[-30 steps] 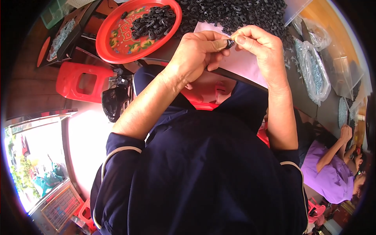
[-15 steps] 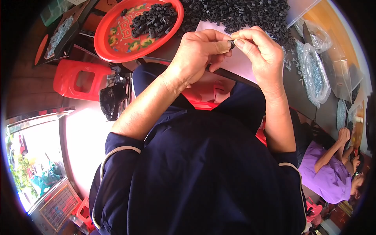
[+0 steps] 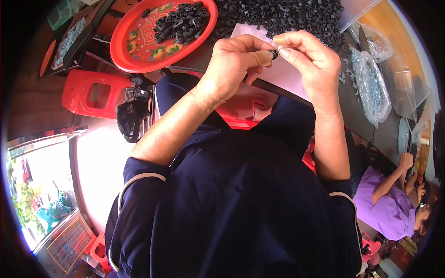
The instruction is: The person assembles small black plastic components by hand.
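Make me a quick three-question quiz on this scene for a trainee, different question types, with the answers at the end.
1. What does the left hand pinch?
A) a clear bag
B) a black part
C) a sheet of paper

2. True or false: the red tray has black parts in it.

3. Fill in: the long bag to the right of the right hand holds ____ bits.

Key: 1. B; 2. True; 3. pale blue.
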Available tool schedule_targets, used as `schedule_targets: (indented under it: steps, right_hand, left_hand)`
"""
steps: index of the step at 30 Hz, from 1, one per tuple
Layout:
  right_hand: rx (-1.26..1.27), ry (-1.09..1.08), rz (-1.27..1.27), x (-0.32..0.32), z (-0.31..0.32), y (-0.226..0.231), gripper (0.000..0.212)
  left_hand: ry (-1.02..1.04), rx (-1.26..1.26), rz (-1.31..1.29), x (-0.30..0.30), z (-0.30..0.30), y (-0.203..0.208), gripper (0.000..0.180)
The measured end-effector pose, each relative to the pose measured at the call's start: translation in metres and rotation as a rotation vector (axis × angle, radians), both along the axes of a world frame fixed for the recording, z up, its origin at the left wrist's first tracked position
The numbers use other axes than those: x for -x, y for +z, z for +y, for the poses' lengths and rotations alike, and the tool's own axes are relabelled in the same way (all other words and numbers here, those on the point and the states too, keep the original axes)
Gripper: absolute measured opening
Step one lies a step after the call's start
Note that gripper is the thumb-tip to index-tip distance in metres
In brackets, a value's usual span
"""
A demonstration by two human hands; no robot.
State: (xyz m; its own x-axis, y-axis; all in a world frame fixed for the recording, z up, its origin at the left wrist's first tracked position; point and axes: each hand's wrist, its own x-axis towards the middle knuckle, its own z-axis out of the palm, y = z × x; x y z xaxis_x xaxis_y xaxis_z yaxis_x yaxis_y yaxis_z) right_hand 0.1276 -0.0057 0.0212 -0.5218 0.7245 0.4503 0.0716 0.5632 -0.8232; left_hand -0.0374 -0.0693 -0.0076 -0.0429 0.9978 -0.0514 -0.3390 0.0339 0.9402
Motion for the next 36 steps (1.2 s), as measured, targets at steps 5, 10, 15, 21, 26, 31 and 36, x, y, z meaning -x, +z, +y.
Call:
schedule_targets:
  steps: [5, 10, 15, 21, 26, 31, 36]
  right_hand:
    - [-0.089, -0.059, -0.033, 0.001, -0.002, 0.0, 0.014]
    - [-0.344, -0.104, -0.063, 0.006, -0.003, -0.004, 0.016]
    - [-0.492, -0.144, -0.019, 0.012, -0.008, -0.017, 0.024]
    - [-0.59, -0.221, -0.012, 0.016, -0.024, -0.028, 0.034]
    - [-0.456, -0.264, -0.1, 0.009, -0.006, -0.016, 0.014]
    - [-0.627, -0.361, -0.449, 0.002, 0.047, -0.008, 0.006]
    - [-0.74, -0.256, -0.595, 0.012, 0.057, -0.012, 0.002]
  left_hand:
    - [0.017, -0.014, 0.06, -0.002, -0.001, 0.001, 0.014]
    - [0.027, -0.015, 0.045, -0.003, 0.0, 0.001, 0.012]
    - [0.105, 0.015, 0.033, -0.007, 0.0, 0.002, 0.009]
    - [0.127, 0.037, 0.098, -0.007, -0.004, 0.001, 0.009]
    - [0.161, 0.012, -0.004, -0.007, -0.002, 0.0, 0.009]
    - [0.144, 0.041, -0.029, -0.007, 0.0, -0.001, 0.01]
    - [0.126, 0.018, -0.088, -0.006, 0.0, -0.003, 0.01]
